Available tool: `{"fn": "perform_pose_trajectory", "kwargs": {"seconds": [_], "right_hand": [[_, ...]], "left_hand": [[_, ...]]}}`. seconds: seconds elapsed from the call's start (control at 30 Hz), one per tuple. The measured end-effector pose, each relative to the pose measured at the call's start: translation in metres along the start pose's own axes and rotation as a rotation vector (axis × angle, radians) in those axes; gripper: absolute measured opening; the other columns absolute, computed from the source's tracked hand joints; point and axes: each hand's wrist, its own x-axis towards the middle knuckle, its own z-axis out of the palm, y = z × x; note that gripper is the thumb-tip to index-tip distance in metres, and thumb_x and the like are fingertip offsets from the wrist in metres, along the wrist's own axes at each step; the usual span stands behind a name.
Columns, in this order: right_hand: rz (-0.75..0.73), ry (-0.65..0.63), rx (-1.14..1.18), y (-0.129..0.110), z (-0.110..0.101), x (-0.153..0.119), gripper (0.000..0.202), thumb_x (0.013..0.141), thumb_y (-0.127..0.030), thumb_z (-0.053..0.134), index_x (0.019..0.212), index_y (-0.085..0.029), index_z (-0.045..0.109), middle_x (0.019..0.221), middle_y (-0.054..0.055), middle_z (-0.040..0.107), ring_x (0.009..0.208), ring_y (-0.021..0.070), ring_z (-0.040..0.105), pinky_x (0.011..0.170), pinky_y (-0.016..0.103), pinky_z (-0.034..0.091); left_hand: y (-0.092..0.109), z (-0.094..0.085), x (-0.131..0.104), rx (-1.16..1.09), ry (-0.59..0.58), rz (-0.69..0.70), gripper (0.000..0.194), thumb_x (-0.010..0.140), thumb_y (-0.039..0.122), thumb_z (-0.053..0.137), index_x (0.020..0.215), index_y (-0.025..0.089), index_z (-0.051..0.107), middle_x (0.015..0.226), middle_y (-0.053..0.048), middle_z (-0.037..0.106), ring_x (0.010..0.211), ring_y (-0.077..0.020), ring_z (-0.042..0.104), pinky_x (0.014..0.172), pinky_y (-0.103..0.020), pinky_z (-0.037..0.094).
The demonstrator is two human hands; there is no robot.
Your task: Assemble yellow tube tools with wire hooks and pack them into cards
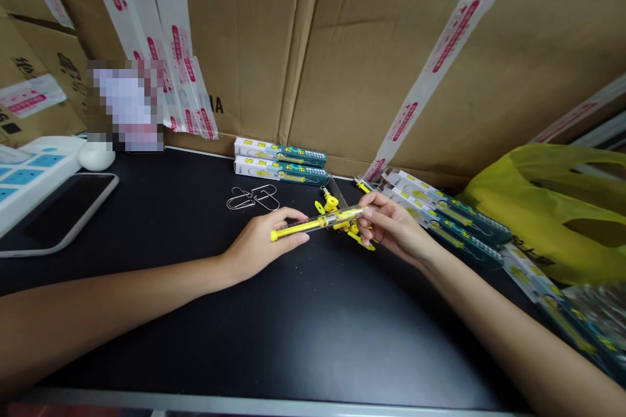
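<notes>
A spring scale (313, 224) with a clear tube and a yellow rod inside is held nearly level above the black table. My left hand (261, 241) grips its left part between thumb and fingers, and a yellow cap shows at that end. The other end is pinched by my right hand (384, 221), whose fingers partly hide it. Just behind the tube lie loose yellow plastic parts (331, 202), partly covered by it and my right hand. Bent metal wire hooks (252, 197) rest on the table beyond my left hand.
Printed boxes (281, 169) are stacked at the back; more boxes (445, 221) lie to the right beside a yellow plastic bag (552, 195). A phone (63, 212) and a white power strip (34, 169) are at left. A cardboard wall (391, 45) closes off the back.
</notes>
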Motion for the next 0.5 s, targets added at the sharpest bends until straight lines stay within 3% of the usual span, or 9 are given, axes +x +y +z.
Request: {"fn": "perform_pose_trajectory", "kwargs": {"seconds": [0.27, 0.37, 0.5], "right_hand": [[0.018, 0.004, -0.147, -0.014, -0.008, -0.001, 0.024, 0.082, -0.035, 0.061, 0.099, -0.023, 0.049, 0.071, -0.001, 0.061, 0.050, 0.0104, 0.054, 0.044, 0.023, 0.046], [-0.046, 0.025, -0.437, -0.024, -0.018, -0.003, 0.024, 0.084, -0.035, 0.057, 0.103, -0.022, 0.050, 0.075, 0.000, 0.061, 0.050, 0.0102, 0.051, 0.041, 0.022, 0.040], [-0.217, 0.147, -0.977, -0.026, -0.025, -0.010, 0.015, 0.084, -0.031, 0.056, 0.095, -0.021, 0.056, 0.075, 0.002, 0.059, 0.059, 0.0130, 0.051, 0.050, 0.025, 0.040]], "left_hand": [[-0.002, -0.001, 0.004, -0.059, 0.052, -0.033, 0.031, 0.085, 0.039, 0.055, 0.106, 0.019, 0.062, 0.094, -0.002, 0.067, 0.083, -0.0171, 0.060, 0.074, -0.028, 0.044], [-0.002, -0.001, 0.004, -0.065, 0.055, -0.021, 0.031, 0.085, 0.039, 0.055, 0.107, 0.019, 0.062, 0.097, -0.002, 0.067, 0.086, -0.0173, 0.060, 0.075, -0.028, 0.044], [-0.002, -0.001, 0.003, -0.060, 0.047, -0.002, 0.030, 0.085, 0.039, 0.055, 0.108, 0.020, 0.061, 0.093, -0.001, 0.066, 0.082, -0.0163, 0.058, 0.071, -0.026, 0.043]]}}
